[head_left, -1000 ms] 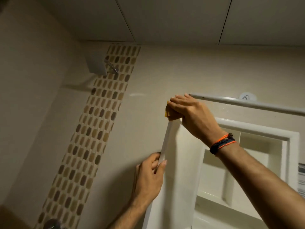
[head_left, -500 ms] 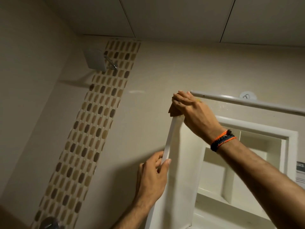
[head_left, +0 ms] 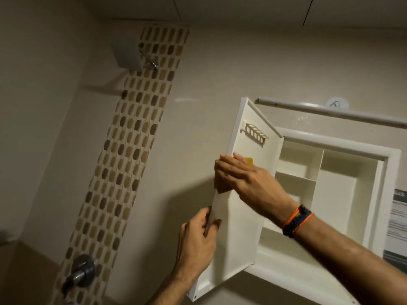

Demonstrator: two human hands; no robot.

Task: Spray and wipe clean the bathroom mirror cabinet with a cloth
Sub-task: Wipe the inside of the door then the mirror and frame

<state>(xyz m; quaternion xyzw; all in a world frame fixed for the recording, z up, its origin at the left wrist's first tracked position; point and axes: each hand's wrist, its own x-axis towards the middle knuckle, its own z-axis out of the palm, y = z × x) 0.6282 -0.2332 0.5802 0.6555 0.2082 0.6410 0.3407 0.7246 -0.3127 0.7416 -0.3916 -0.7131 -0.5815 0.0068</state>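
Note:
The white mirror cabinet [head_left: 356, 150] hangs on the wall at right, its door [head_left: 242, 216] swung open towards me so the inner side shows. My left hand [head_left: 198, 238] grips the door's free edge low down, thumb on the inner face. My right hand [head_left: 244, 177] presses a yellow-brown cloth [head_left: 222, 186] against the same edge about halfway up; the cloth wraps over the edge and a yellow corner pokes out above the fingers. A small toothbrush rack [head_left: 255, 134] sits near the door's top. No spray bottle is in view.
A chrome shower head [head_left: 130, 56] and a round wall valve [head_left: 82, 271] sit on the mosaic tile strip [head_left: 132, 139] to the left. A white rod [head_left: 330, 111] runs above the cabinet. Printed paper [head_left: 398, 223] hangs at the right edge. Inside, the cabinet shelves [head_left: 297, 179] hold nothing visible.
My right hand with the cloth has slid down from the door's top corner to about mid-height along the edge. The view has dropped, showing more of the door. My left hand keeps its grip.

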